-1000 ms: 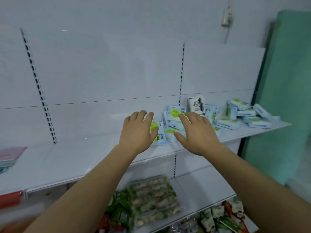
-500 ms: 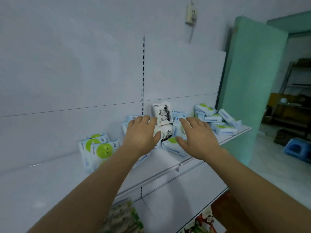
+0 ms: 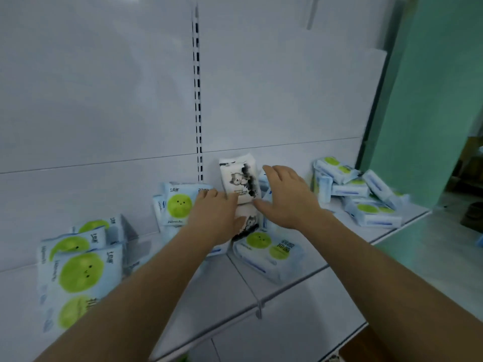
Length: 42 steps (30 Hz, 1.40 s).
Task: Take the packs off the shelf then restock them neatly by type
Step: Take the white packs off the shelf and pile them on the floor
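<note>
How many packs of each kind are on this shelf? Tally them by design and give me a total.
White cat-print packs: 2
Blue green-dot packs: at least 10; overlaps hide any others
Total: at least 12

A small shop: white metal retail shelf [image 3: 300,291] with a slotted upright [image 3: 198,105], stocked with many identical wrapped packs [image 3: 180,205].
</note>
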{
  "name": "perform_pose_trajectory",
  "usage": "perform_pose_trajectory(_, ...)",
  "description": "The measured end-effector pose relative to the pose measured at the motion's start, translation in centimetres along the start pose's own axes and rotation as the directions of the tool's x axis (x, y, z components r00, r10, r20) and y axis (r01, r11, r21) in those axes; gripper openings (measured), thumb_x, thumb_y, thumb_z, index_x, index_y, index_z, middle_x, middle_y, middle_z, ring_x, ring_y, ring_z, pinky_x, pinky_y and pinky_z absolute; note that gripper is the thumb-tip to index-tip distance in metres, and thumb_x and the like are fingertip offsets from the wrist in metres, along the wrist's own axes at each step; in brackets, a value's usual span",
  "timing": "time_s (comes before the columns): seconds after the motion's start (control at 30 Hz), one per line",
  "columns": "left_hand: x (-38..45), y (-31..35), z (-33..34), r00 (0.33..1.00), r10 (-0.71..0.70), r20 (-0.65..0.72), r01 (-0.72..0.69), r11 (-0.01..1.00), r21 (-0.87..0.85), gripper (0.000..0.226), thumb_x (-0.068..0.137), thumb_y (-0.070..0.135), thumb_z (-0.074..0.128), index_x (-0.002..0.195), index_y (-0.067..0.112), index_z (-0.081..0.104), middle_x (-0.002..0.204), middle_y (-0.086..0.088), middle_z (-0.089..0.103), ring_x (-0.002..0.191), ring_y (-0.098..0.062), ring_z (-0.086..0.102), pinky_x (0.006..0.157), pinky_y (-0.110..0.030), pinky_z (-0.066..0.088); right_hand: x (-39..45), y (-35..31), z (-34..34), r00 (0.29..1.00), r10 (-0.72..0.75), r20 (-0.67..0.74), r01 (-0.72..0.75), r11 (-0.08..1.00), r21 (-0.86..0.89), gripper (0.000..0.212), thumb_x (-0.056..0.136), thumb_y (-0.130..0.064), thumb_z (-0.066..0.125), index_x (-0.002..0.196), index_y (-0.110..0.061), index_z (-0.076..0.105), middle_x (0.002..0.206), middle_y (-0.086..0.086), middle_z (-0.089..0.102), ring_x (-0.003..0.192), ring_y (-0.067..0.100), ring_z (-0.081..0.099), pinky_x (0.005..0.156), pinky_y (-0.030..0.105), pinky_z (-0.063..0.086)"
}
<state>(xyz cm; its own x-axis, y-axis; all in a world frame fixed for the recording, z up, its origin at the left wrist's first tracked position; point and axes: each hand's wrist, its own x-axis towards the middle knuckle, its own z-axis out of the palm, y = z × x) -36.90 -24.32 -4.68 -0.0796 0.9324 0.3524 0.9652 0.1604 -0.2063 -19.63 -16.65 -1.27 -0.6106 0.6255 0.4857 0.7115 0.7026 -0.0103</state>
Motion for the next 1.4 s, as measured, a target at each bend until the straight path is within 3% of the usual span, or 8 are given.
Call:
perform_pose_trajectory(0.17, 2.4, 0.1, 1.3, 0.994, -0.046, 0.095, 0.045, 0.999, 0.01, 0.065, 0.09, 0.067, 0.045, 0.132, 0.018, 0.038, 0.127, -0.01, 0.062, 0.124, -0.032, 0.05, 0.115, -0.046, 0.024, 5.6, 1.8, 3.1, 0.994, -0.094, 0.048, 0.078, 0.963, 0.26, 0.093, 0.08, -0.069, 0.062, 0.148, -0.013, 0.032, 0.137, 0.01, 0.052, 0.127, 0.029, 0.045, 0.105, 0.046, 0.041)
perform_pose_trajectory(0.27, 2.7, 0.3, 1.8, 0.987, -0.088, 0.132, 0.09, 0.996, -0.011, 0.073, 0.085, 0.07, 0.049, 0.129, 0.014, 0.035, 0.126, -0.013, 0.063, 0.125, -0.033, 0.05, 0.118, -0.048, 0.02, 7.5, 2.3, 4.9, 0.989, -0.111, 0.098, 0.06, 0.906, 0.418, 0.106, 0.07, -0.081, 0.058, 0.151, -0.023, 0.022, 0.125, 0.004, 0.062, 0.111, 0.025, 0.059, 0.09, 0.045, 0.053)
perform_pose_trajectory(0.43, 2.8, 0.7, 1.0, 0.98, -0.107, 0.167, 0.118, 0.992, -0.053, 0.073, 0.085, 0.067, 0.057, 0.129, 0.014, 0.034, 0.124, -0.008, 0.062, 0.12, -0.03, 0.054, 0.12, -0.046, 0.019, 8.4, 2.7, 5.1, 0.983, -0.15, 0.105, 0.069, 0.835, 0.545, 0.099, 0.071, -0.067, 0.07, 0.148, -0.023, 0.026, 0.126, 0.003, 0.062, 0.112, 0.026, 0.061, 0.092, 0.045, 0.051)
perform_pose_trajectory(0.57, 2.9, 1.0, 0.3, 0.987, -0.082, 0.135, 0.097, 0.99, -0.107, 0.078, 0.083, 0.061, 0.065, 0.139, 0.016, 0.032, 0.134, -0.008, 0.053, 0.123, -0.03, 0.05, 0.108, -0.036, 0.034, 9.0, 3.2, 3.6, 0.985, -0.171, 0.004, 0.14, 0.823, 0.55, 0.098, 0.078, -0.048, 0.076, 0.154, -0.019, 0.024, 0.136, 0.007, 0.051, 0.121, 0.028, 0.051, 0.101, 0.044, 0.045)
perform_pose_trajectory(0.7, 2.7, 0.9, -0.9, 0.996, -0.084, -0.004, 0.082, 0.983, -0.163, 0.089, 0.082, 0.054, 0.07, 0.149, 0.014, 0.028, 0.135, -0.008, 0.043, 0.12, -0.028, 0.047, 0.096, -0.04, 0.044, 8.1, 4.1, 1.6, 0.978, -0.134, -0.158, 0.197, 0.838, 0.509, 0.094, 0.082, -0.032, 0.078, 0.156, -0.015, 0.022, 0.134, 0.009, 0.044, 0.122, 0.028, 0.047, 0.1, 0.041, 0.044)
perform_pose_trajectory(0.97, 1.3, 0.0, -5.3, 0.941, -0.172, -0.293, 0.111, 0.971, -0.213, 0.065, 0.082, 0.045, 0.072, 0.131, 0.01, 0.047, 0.132, -0.011, 0.044, 0.117, -0.031, 0.043, 0.082, -0.051, 0.052, 6.2, 5.1, -3.7, 0.944, -0.036, -0.329, 0.161, 0.919, 0.361, 0.077, 0.08, -0.017, 0.073, 0.147, -0.017, 0.037, 0.128, 0.013, 0.042, 0.119, 0.031, 0.042, 0.087, 0.046, 0.05)
perform_pose_trajectory(1.17, -1.5, -1.8, -8.0, 0.873, -0.348, -0.341, 0.251, 0.921, -0.298, 0.069, 0.086, 0.05, 0.067, 0.138, 0.016, 0.038, 0.129, -0.007, 0.051, 0.117, -0.03, 0.045, 0.078, -0.045, 0.048, 4.5, 4.1, -4.9, 0.95, -0.056, -0.306, 0.154, 0.94, 0.305, 0.068, 0.073, -0.007, 0.069, 0.135, -0.013, 0.043, 0.129, 0.008, 0.043, 0.118, 0.03, 0.041, 0.077, 0.045, 0.05)
perform_pose_trajectory(1.4, -6.8, -3.7, -10.8, 0.87, -0.391, -0.3, 0.356, 0.92, -0.165, 0.081, 0.084, 0.052, 0.068, 0.147, 0.021, 0.028, 0.133, -0.003, 0.049, 0.121, -0.025, 0.042, 0.085, -0.043, 0.048, 4.6, -1.4, -5.3, 0.946, -0.237, -0.219, 0.308, 0.866, 0.394, 0.072, 0.072, -0.008, 0.069, 0.137, -0.012, 0.039, 0.128, 0.01, 0.048, 0.121, 0.028, 0.04, 0.083, 0.046, 0.05)
